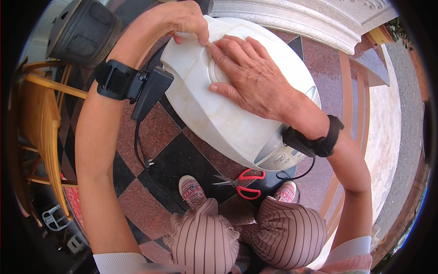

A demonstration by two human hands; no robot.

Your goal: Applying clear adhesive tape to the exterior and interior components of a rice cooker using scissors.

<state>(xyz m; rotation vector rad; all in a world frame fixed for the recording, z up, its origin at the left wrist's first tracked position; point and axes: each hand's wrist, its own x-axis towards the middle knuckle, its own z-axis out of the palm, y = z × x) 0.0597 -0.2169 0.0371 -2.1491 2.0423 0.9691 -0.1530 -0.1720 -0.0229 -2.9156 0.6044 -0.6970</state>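
Your work piece is a white rice cooker [228, 114], sitting in the upper centre of the frame on the red-and-black tiled floor [150, 132], its grey control panel [280, 157] turned toward your knees.

Your right hand [248, 77] lies flat on the lid, fingers spread wide and gripping nothing, with the palm covering most of the round cap [212, 73] set in the lid's centre. Your left hand [180, 20] is at the upper centre of the frame, fingers curled narrow, thumb and forefinger pinched at the lid's far edge where they meet your right fingertips. I cannot tell whether anything small is held in that pinch.

In my judgement the step in hand is working at the lid's centre cap or its seam: the right hand steadies, the left picks at the edge. The next move calls for steady downward pressure from the right palm so the rounded body does not rock, and a fine, controlled pull or turn from the left fingertips, not force.

Red-handled scissors [244, 182] lie on the floor at lower centre, between your shoes and well apart from both hands. A black cord [143, 157] trails down left of centre. A dark pot-shaped appliance [84, 29] stands at upper left, beside a wooden chair [41, 123] along the left edge.
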